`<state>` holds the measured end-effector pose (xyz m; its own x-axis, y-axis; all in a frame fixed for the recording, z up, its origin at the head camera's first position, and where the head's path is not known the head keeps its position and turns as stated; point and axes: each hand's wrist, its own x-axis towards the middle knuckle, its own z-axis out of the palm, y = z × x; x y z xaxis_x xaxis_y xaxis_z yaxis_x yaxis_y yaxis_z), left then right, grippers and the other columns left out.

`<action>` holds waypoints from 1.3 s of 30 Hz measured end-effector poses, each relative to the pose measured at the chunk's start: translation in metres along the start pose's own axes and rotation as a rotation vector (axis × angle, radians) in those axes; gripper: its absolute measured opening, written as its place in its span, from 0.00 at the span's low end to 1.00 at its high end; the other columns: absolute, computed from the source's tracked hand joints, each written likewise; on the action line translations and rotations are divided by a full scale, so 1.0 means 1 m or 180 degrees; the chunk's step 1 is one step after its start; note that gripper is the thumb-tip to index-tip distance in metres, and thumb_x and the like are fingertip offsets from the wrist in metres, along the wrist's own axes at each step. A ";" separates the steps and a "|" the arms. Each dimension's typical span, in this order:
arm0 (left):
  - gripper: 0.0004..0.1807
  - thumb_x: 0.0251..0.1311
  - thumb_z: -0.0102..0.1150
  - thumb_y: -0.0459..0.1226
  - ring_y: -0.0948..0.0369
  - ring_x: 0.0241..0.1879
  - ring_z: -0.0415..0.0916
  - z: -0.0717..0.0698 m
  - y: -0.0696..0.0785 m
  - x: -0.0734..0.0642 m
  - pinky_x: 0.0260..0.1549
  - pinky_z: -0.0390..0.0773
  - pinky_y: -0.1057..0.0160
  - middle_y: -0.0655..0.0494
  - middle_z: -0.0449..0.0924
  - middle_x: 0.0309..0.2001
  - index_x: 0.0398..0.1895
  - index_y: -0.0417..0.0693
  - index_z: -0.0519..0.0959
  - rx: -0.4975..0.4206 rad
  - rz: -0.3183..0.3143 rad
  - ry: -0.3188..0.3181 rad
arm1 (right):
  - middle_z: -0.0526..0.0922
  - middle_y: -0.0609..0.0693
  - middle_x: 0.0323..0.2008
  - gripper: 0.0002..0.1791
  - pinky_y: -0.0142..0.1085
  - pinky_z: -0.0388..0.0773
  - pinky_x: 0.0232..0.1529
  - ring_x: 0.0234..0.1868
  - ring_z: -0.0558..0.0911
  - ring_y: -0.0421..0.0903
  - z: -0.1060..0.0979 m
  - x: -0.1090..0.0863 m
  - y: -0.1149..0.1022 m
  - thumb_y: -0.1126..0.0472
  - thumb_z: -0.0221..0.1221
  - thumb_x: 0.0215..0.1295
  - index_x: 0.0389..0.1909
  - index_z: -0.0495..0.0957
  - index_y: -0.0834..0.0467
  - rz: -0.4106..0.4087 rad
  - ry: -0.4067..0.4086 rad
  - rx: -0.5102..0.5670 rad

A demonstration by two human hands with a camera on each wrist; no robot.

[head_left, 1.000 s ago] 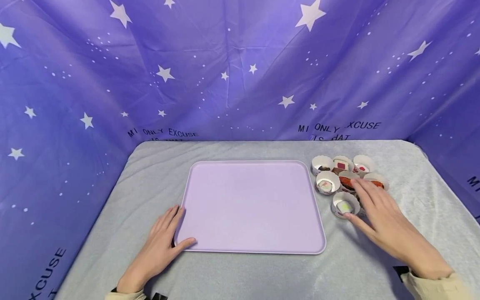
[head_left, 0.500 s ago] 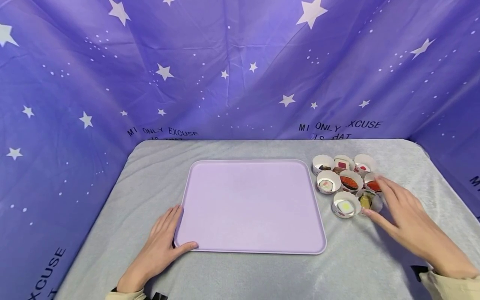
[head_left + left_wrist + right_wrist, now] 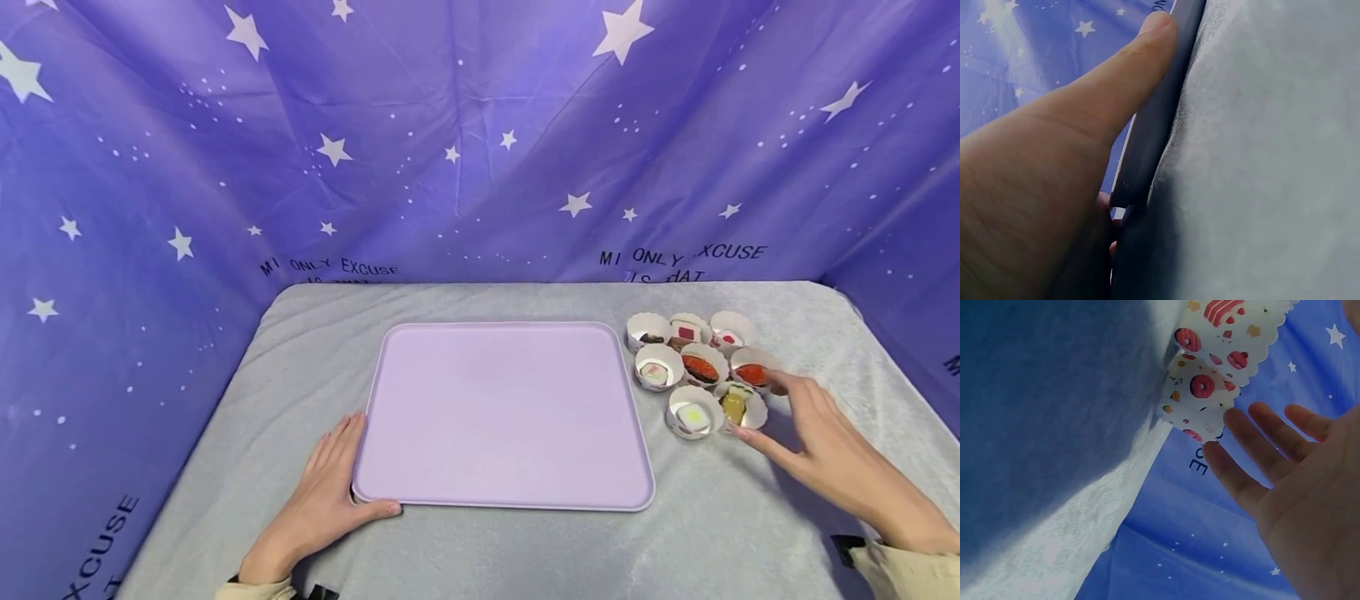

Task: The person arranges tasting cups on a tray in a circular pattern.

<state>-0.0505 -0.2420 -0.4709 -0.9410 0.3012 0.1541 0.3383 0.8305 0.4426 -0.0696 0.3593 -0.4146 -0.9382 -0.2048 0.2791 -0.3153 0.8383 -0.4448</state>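
Note:
Beside the left edge of a pale purple tray (image 3: 504,417), my left hand (image 3: 321,487) lies with straight fingers; its thumb (image 3: 1159,47) reaches along the tray's front left corner. My right hand (image 3: 832,446) hovers at the right end of a cluster of small scalloped paper cups, fingers loosely spread. Its thumb tip is near the front cup (image 3: 761,419) that holds a yellow-topped sushi piece (image 3: 734,407). The fingertips are by the cup with a red-topped sushi piece (image 3: 750,374). In the right wrist view those fingers stand apart beside a printed cup (image 3: 1200,394).
Several more cups hold sushi-like pieces, among them a white block with a green centre (image 3: 693,417) and an orange-red piece (image 3: 701,368). A grey cloth (image 3: 517,554) covers the table. Behind hangs a purple curtain (image 3: 420,100) with stars.
My right hand has moved right, from over the front cups to the cluster's right side, uncovering the yellow and red pieces. The left thumb has slid slightly outward along the tray's front edge.

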 end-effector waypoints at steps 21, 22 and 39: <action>0.68 0.42 0.71 0.66 0.41 0.75 0.48 -0.001 0.003 0.000 0.70 0.47 0.42 0.39 0.54 0.76 0.78 0.36 0.50 -0.0028 -0.0085 -0.0065 | 0.75 0.65 0.54 0.38 0.23 0.65 0.39 0.49 0.76 0.42 0.000 -0.003 0.017 0.51 0.72 0.57 0.61 0.65 0.64 0.0449 -0.0385 0.0147; 0.68 0.42 0.71 0.66 0.41 0.75 0.48 -0.001 0.003 0.000 0.70 0.47 0.42 0.39 0.54 0.76 0.78 0.36 0.50 -0.0034 -0.0094 -0.0074 | 0.74 0.65 0.54 0.38 0.21 0.65 0.39 0.49 0.75 0.35 0.000 -0.004 0.018 0.51 0.71 0.57 0.61 0.65 0.64 0.0472 -0.0392 0.0185; 0.68 0.43 0.70 0.67 0.41 0.75 0.48 -0.001 0.003 0.000 0.71 0.45 0.44 0.38 0.54 0.76 0.78 0.37 0.49 -0.0091 -0.0110 -0.0057 | 0.81 0.66 0.50 0.39 0.22 0.68 0.36 0.43 0.68 0.18 0.000 0.005 0.024 0.47 0.73 0.54 0.61 0.71 0.63 0.0560 -0.0546 0.0091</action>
<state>-0.0493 -0.2400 -0.4684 -0.9518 0.2811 0.1225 0.3050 0.8268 0.4726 -0.0814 0.3783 -0.4243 -0.9888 -0.1416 0.0478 -0.1465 0.8545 -0.4984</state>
